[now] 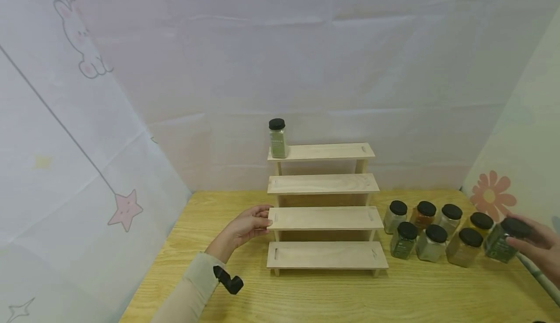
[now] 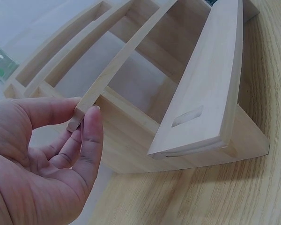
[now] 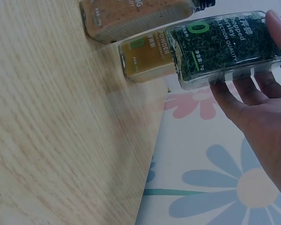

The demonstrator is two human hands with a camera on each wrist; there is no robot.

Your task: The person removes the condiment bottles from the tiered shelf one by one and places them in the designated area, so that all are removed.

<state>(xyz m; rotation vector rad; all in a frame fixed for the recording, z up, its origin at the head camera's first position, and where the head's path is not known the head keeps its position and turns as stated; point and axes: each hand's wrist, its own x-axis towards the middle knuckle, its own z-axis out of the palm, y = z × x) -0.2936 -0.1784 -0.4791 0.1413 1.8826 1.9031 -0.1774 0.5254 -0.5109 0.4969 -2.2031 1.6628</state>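
My left hand pinches the left end of a step of the pale wooden tiered rack, second from the bottom. In the left wrist view, thumb and fingertips hold that board's end. Over at the far right, my right hand grips a chopped parsley jar with a dark lid. The thumb lies on one side and the fingers wrap the other. The jar is tilted, its base raised off the table. A jar of light green powder stands at the left end of the top step.
Several dark-lidded spice jars stand in two rows right of the rack, among them an orange-brown jar and a yellow powder jar near the right hand. Patterned cloth walls enclose the wooden table at the back and sides.
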